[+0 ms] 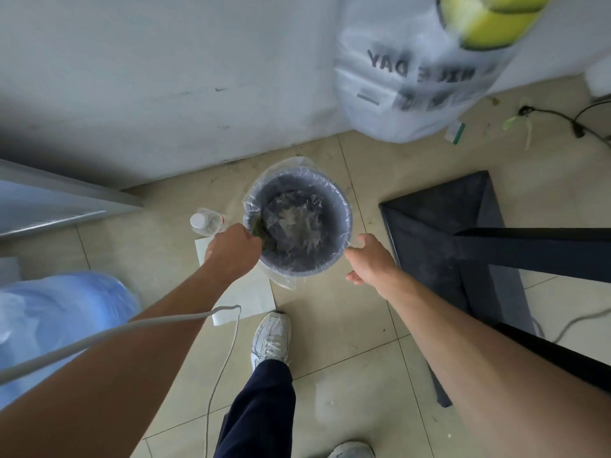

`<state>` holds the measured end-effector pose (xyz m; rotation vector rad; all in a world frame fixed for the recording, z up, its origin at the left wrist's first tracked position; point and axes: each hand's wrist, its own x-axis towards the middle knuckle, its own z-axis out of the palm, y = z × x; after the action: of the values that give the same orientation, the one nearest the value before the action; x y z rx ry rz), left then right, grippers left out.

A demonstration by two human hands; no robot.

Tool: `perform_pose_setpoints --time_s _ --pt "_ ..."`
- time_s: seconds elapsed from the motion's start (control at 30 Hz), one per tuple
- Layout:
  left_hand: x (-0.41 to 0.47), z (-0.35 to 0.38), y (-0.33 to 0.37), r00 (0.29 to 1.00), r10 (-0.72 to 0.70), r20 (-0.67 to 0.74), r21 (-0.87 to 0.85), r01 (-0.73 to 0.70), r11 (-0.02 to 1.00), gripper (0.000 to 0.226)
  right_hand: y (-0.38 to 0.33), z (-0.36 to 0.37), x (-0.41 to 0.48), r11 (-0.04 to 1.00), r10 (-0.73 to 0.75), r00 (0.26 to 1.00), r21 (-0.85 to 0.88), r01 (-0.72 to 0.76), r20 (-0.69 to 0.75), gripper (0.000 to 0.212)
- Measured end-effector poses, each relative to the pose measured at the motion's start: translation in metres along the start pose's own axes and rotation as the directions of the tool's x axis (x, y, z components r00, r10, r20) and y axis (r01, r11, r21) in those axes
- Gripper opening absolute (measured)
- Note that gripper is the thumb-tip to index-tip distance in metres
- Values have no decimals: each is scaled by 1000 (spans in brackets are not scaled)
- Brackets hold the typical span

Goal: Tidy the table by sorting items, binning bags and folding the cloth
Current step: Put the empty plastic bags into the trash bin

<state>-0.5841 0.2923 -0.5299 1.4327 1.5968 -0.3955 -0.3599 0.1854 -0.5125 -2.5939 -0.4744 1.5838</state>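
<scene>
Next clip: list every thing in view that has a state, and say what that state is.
Bin: upright, lined with clear plastic, crumpled plastic inside, not full.
Left hand: grips a green item at the bin's rim.
Right hand: open, holding nothing, beside the bin.
Water bottle: upright on the floor, cap on.
Printed white bag: bulging, blurred.
</scene>
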Motion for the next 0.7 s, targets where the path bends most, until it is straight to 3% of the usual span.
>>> perform_pose_setpoints --time_s 0.13,0.43,0.7 --pt "-36 -24 12 998 63 -12 19 -63 998 21 -1 -17 -46 999 -35 999 -13 35 -19 55" --pt "-148 -89 36 992 125 -7 -51 -126 991 20 19 -69 -190 932 -199 980 -311 188 -5 55" --pt "-282 -146 71 980 199 13 -207 -193 959 17 44 -123 -340 930 -289 955 -255 266 -59 54"
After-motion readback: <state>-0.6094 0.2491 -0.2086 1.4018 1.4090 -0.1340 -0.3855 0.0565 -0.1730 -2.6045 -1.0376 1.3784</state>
